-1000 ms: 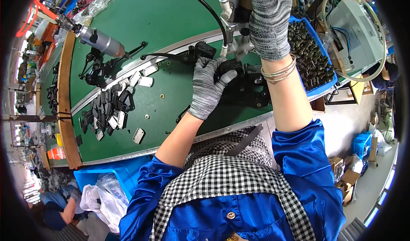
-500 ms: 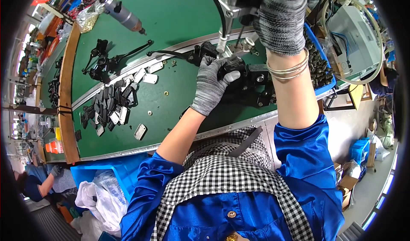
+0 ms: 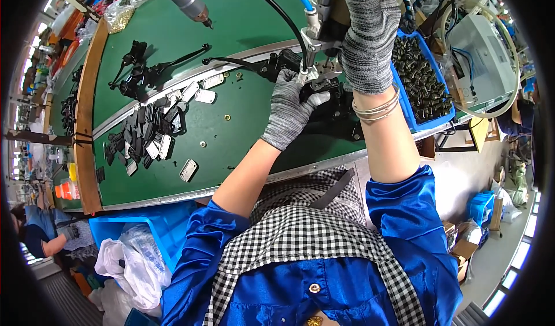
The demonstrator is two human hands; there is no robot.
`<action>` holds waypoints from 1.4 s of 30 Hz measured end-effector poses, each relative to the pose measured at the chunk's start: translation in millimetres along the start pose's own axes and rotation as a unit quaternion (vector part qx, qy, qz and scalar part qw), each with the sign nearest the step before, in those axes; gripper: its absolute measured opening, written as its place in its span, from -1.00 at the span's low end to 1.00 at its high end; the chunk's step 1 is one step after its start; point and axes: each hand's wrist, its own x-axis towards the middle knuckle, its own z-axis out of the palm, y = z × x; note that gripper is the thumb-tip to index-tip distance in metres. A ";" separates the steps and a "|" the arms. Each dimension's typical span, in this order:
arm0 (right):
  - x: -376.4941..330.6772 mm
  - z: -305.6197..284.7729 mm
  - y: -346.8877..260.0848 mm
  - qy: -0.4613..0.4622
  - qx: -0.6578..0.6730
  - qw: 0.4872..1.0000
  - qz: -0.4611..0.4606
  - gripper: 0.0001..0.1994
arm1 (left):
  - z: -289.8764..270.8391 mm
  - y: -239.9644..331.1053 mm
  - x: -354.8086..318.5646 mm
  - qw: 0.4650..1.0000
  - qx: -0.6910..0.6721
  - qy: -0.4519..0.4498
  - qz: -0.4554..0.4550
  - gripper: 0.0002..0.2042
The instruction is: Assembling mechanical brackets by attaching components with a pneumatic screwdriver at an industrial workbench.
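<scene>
My left hand (image 3: 289,111), in a grey knitted glove, is closed on a black brake lever assembly (image 3: 321,86) on the green bench, its long lever reaching left. The tip of a silver driver tool (image 3: 312,37) with black and blue hoses stands over that assembly, next to my left fingers. My right hand (image 3: 369,45), gloved too, is raised and wrapped around the tool's dark body; its fingertips are partly hidden. Beneath my right forearm lie more black assemblies, largely covered. Left of my left hand is a pile of small black and silver rectangular covers (image 3: 153,126).
A blue tray (image 3: 425,123) of small dark metal parts stands at the right. Another driver (image 3: 191,3) hangs over the bench at upper left. More lever assemblies (image 3: 141,83) lie beyond the covers. A wooden rail (image 3: 87,118) bounds the left; a blue bin (image 3: 110,226) stands below.
My right hand has come lower and slightly left with the driver tool. My left hand keeps its grip on the brake lever assembly. The hanging driver appears farther right and higher.
</scene>
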 end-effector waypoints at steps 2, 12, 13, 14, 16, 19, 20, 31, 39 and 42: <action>-0.7 0.2 1.4 0.000 0.001 1.000 0.003 -0.65 | 2.1 -2.7 0.8 0.999 -0.033 0.003 0.000 -0.43; 7.9 -4.3 35.1 -0.097 0.186 0.970 -0.120 -0.60 | 3.6 13.9 -1.2 0.999 -0.011 0.041 0.002 -0.53; 10.3 -4.7 39.4 -0.145 0.256 0.936 -0.194 -0.60 | 8.8 7.6 -2.0 0.997 -0.051 0.050 0.003 -0.48; 6.4 -10.2 39.1 -0.145 0.257 0.936 -0.195 -0.60 | 13.6 2.2 -2.7 0.994 -0.091 0.058 0.003 -0.43; -7.3 -0.7 15.1 -0.079 0.092 0.991 -0.057 -0.61 | 12.0 -8.7 -3.8 0.990 -0.125 0.072 0.001 -0.39; -11.4 -10.5 15.7 -0.039 -0.016 0.999 0.001 -0.62 | 9.6 -3.7 -3.1 0.996 -0.061 0.066 0.021 -0.41; -8.5 -14.7 25.2 -0.037 -0.034 0.999 -0.008 -0.62 | 7.9 1.1 0.8 0.995 -0.058 0.071 0.026 -0.41; 68.4 2.6 -37.4 0.058 -0.304 0.948 -0.078 -0.63 | -73.6 23.2 29.9 0.978 0.199 0.063 0.030 -0.28; 40.7 15.5 2.2 -0.022 -0.120 0.990 -0.066 -0.54 | -94.8 -33.1 66.4 0.892 0.373 -0.254 0.026 -0.14; 42.7 5.5 1.0 -0.023 -0.047 0.997 -0.053 -0.53 | -87.2 -22.5 76.8 0.889 0.398 -0.222 0.052 -0.19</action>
